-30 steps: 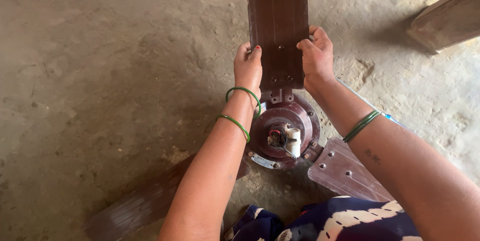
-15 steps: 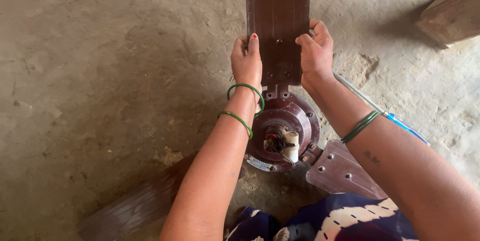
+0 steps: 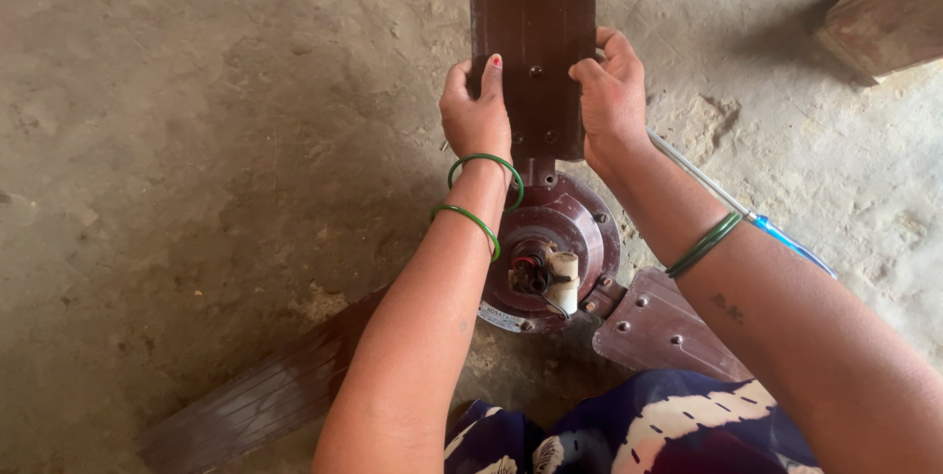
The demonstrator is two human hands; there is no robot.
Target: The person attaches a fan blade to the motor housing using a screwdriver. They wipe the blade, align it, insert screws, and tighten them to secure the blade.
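Note:
A brown ceiling fan lies on the concrete floor. Its round motor hub shows a white capacitor and wires in the middle. One long blade runs away from me. My left hand grips that blade's left edge near the root, and my right hand grips its right edge. Green bangles ring both wrists. A second blade stretches toward the lower left, partly behind my left forearm. The third blade's root lies at the lower right, partly under my right arm.
A screwdriver with a metal shaft and blue handle lies on the floor under my right forearm. A wooden block sits at the upper right. Patterned blue and white cloth covers my lap at the bottom.
Both hands have shifted a little further up the blade. The view has dropped slightly, so the fan sits lower in the picture.

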